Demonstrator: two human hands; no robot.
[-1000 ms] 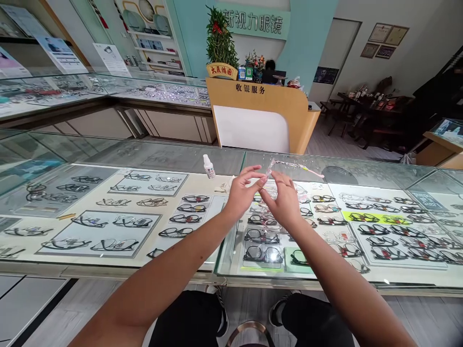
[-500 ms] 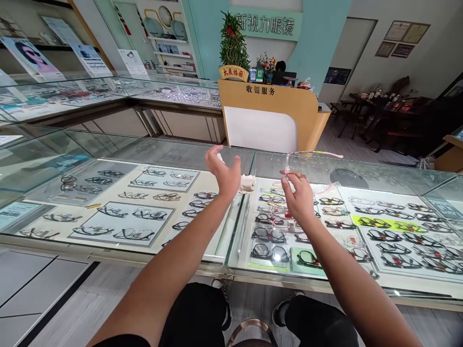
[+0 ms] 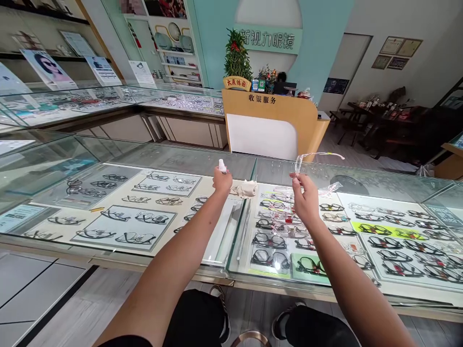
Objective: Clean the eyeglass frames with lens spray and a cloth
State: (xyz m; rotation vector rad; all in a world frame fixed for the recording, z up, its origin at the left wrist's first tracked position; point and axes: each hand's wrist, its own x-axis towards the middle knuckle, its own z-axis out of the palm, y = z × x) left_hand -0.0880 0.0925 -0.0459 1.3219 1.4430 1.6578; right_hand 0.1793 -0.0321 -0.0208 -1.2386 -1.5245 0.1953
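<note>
My left hand (image 3: 222,181) is closed around a small white spray bottle (image 3: 222,166), whose nozzle shows above the fingers while the rest is hidden. In my right hand (image 3: 304,195), thumb and fingers pinch a pair of clear, pinkish eyeglasses (image 3: 318,154) by the front, above the glass counter. One temple reaches out to the right. Just right of my left hand, a crumpled beige cloth (image 3: 248,189) lies on the counter's glass top.
Inside the glass display counter (image 3: 235,250) sit rows of eyeglasses (image 3: 271,259) on trays and cards. A round dark dish (image 3: 349,184) is at the right rear. Beyond stand a wooden cash desk (image 3: 267,102) and another display case (image 3: 188,103).
My left hand has gone from spread fingers to a closed grip on the spray bottle. My right hand has turned and shifted slightly right with the eyeglasses. The view has tilted up a little.
</note>
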